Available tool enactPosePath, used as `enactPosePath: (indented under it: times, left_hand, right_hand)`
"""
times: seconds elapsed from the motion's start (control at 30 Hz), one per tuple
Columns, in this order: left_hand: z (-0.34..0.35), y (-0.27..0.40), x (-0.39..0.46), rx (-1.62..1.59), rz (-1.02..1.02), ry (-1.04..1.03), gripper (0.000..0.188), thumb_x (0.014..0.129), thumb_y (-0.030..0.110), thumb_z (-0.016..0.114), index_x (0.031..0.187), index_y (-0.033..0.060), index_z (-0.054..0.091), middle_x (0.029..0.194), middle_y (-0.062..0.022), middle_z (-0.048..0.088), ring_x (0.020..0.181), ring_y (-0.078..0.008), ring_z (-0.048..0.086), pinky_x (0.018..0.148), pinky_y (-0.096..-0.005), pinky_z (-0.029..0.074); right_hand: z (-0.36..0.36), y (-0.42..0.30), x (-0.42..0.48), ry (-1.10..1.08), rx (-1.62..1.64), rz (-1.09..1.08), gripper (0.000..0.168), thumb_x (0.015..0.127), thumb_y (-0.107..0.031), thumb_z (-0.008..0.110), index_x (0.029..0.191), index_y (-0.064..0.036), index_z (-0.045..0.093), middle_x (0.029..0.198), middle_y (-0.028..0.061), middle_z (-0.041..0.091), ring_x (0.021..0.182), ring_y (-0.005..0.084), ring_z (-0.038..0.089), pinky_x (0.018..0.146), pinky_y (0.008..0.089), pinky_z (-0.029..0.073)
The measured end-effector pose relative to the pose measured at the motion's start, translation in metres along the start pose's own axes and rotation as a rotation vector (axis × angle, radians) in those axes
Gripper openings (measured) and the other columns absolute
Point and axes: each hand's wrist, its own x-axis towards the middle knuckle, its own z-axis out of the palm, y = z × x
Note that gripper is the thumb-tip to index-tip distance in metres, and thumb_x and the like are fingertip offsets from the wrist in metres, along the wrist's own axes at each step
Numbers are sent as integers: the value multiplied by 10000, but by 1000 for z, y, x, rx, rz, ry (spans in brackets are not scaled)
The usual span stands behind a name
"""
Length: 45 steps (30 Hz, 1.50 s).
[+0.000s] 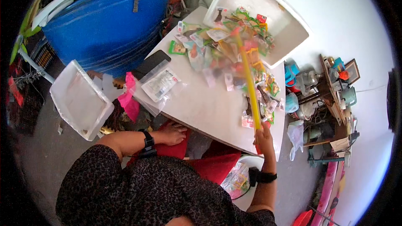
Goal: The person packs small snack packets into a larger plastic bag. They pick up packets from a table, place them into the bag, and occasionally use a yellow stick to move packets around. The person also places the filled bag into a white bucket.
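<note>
My right hand [263, 136] is closed around the red lower end of a long yellow stick [249, 84], which reaches across the white table [207, 103]. Its far red end lies over a blurred heap of small plastic food packets [226, 47], partly inside a tipped white foam box [267, 6]. More packets [267, 100] are strewn along the right side, beside the stick. My left hand [172, 134] rests on my red-clothed leg below the table edge, holding nothing visible. A clear bag with a printed white label [160, 84] lies at the table's left corner.
A large blue drum [106, 25] stands at the back left, near a white foam lid or tray [81, 100] and a pink bag [129, 97]. A white bucket [248, 201] with packets is below the table. Shelves [333, 94] with containers stand right, by the wall.
</note>
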Motion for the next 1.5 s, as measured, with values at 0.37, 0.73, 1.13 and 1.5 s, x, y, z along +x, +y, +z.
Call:
enactPosePath:
  times: [0.37, 0.73, 1.13, 1.5]
  left_hand:
    - [-33, 13, -6, -27, -95, -113, 365, 827, 317, 326, 1103, 118, 459, 1262, -92, 303, 1179, -314, 223, 952, -487, 155]
    - [-14, 6, -10, -103, -126, -29, 350, 807, 342, 319, 1041, 160, 505, 1269, -73, 301, 1180, -289, 224, 952, -476, 120]
    - [-1, 0, -10, -38, -103, 39, 338, 817, 337, 311, 1042, 175, 504, 1262, -75, 307, 1183, -272, 221, 931, -506, 105]
    - [-26, 14, -10, 60, -137, -21, 338, 809, 339, 321, 1045, 179, 502, 1261, -80, 306, 1178, -302, 216, 944, -492, 99]
  right_hand:
    - [-5, -75, 223, 197, -406, -422, 327, 774, -216, 431, 1019, 1, 434, 881, 250, 524, 822, 348, 519, 708, 373, 403]
    - [26, -51, 336, 152, -503, -479, 344, 757, -200, 431, 1029, 6, 390, 773, 269, 529, 768, 400, 517, 650, 428, 413]
    - [23, -40, 237, 96, -545, -358, 332, 785, -230, 413, 1026, -1, 404, 848, 287, 516, 845, 400, 503, 697, 423, 405]
    - [11, -10, 214, 128, -599, -370, 309, 791, -219, 415, 1034, -31, 385, 846, 276, 513, 819, 397, 505, 686, 412, 406]
